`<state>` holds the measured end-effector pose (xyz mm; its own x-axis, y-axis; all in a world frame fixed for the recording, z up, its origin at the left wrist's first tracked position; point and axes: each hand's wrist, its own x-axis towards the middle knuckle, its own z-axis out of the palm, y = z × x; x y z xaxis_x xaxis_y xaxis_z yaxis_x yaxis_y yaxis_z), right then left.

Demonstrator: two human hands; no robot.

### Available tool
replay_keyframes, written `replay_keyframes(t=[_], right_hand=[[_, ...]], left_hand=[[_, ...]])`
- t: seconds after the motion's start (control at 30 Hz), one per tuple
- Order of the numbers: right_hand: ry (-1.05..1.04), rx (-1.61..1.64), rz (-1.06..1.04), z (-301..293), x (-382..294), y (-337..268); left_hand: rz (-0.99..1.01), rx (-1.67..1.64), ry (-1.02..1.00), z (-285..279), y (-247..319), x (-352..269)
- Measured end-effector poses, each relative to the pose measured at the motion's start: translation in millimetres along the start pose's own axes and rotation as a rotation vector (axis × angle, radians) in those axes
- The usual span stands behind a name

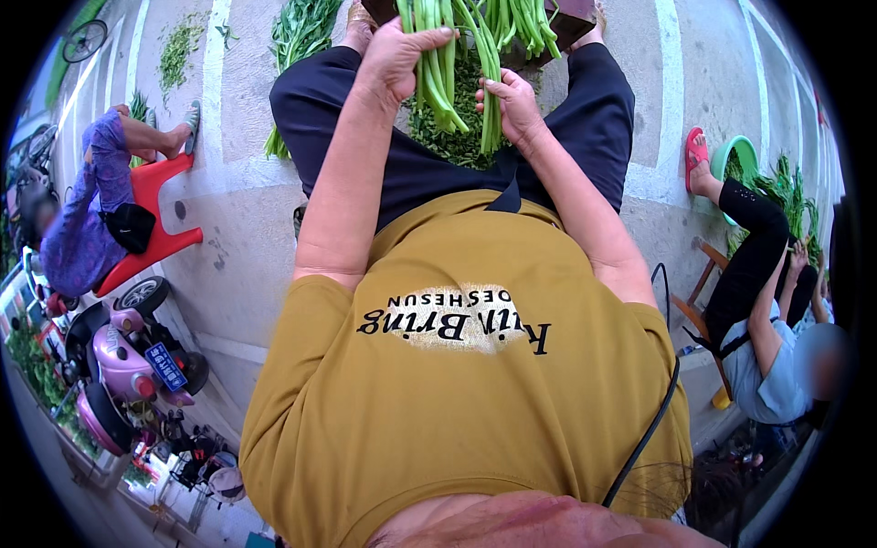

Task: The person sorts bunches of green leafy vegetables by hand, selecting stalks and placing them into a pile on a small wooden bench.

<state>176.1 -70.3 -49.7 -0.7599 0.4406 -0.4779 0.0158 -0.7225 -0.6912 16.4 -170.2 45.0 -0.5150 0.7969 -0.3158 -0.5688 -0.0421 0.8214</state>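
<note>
Near the top of the view my left hand [397, 63] grips a bunch of long green vegetable stems [438, 89], its thumb laid across them. The lower cut ends hang toward my lap and the upper ends leave the picture. My right hand [512, 108] is beside it, thumb and fingers closed on a thinner group of stems [490, 120]. Just beyond, more green stems [524, 31] rest over the edge of a dark reddish-brown box or low stool [574, 26]. Between my legs, a pile of small green leaf scraps [449, 147] covers the ground.
Leafy greens [298, 38] lie beside my left leg, and scattered leaf bits [179, 58] farther left. A person sits on a red plastic stool [147, 219] at left, near a pink scooter [123, 353]. At right, another seated person has a green basin [736, 161] and greens [788, 198].
</note>
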Motion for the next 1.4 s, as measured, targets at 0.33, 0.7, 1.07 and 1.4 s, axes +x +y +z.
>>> replay_keyframes(t=[0.33, 0.7, 1.07, 1.4], right_hand=[[-0.038, -0.031, 0.01, 3, -2, 0], [-0.095, -0.061, -0.015, 10, -4, 3], [-0.129, -0.108, -0.052, 7, -3, 7], [-0.099, -0.101, 0.003, 17, -11, -4]], left_hand=[[-0.177, 0.041, 0.106, -3, -75, -3], [-0.091, -0.009, 0.106, -12, -84, 6], [-0.035, 0.033, 0.162, -8, -89, 6], [-0.128, 0.05, 0.071, -13, -53, -8]])
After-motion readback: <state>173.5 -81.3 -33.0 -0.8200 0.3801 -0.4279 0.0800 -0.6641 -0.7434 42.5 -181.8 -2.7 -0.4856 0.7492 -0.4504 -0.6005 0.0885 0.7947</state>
